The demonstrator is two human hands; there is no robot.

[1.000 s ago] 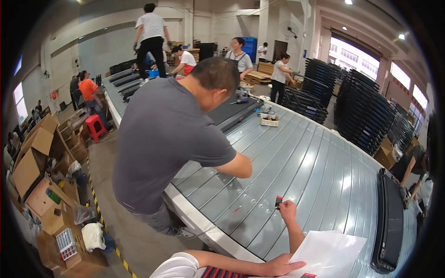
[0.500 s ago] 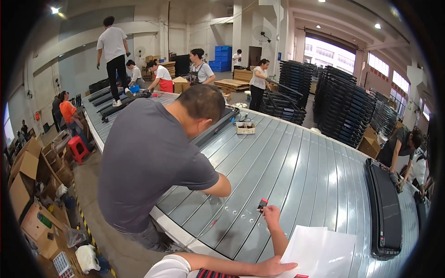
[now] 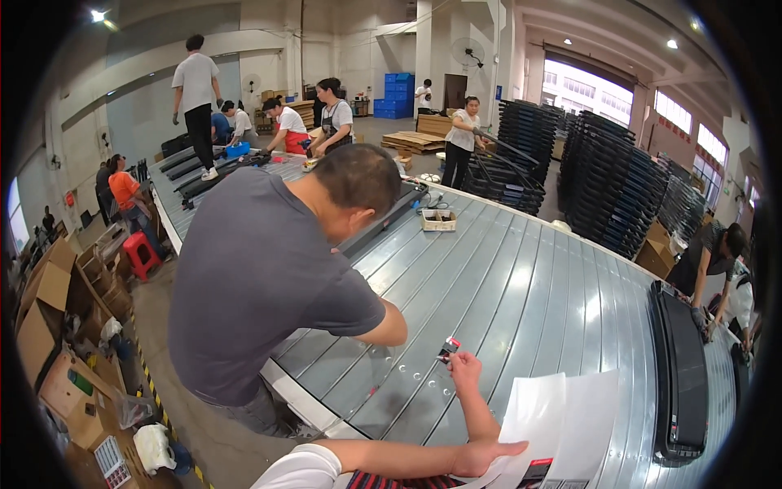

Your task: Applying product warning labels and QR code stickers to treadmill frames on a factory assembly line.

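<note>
My left hand [image 3: 481, 456] comes in from the lower left and grips a few white sheets of paper [image 3: 533, 411], thumb on top. Between the sheets shows a dark and red printed patch [image 3: 535, 471]. Beyond the sheets, my right hand [image 3: 465, 371] pinches a small black-and-red label [image 3: 448, 349] by its near edge, above the grey slatted table [image 3: 521, 318]. Several small pale round marks [image 3: 417, 376] show on the slats beside that hand. To my left a person in a grey shirt [image 3: 269, 285] leans over the table, their hands hidden from me.
A long black panel [image 3: 681, 375] lies at the table's right side, where another person bends over. A small box of dark parts [image 3: 438, 220] sits on the far edge. Tall stacks of black frames [image 3: 607, 175] stand behind. Cartons [image 3: 53, 277] and a red stool [image 3: 142, 254] are at the left.
My right hand has drawn slightly left with the label, which has turned in the fingers. The sheets in my left hand have fanned apart, showing more of the dark and red print.
</note>
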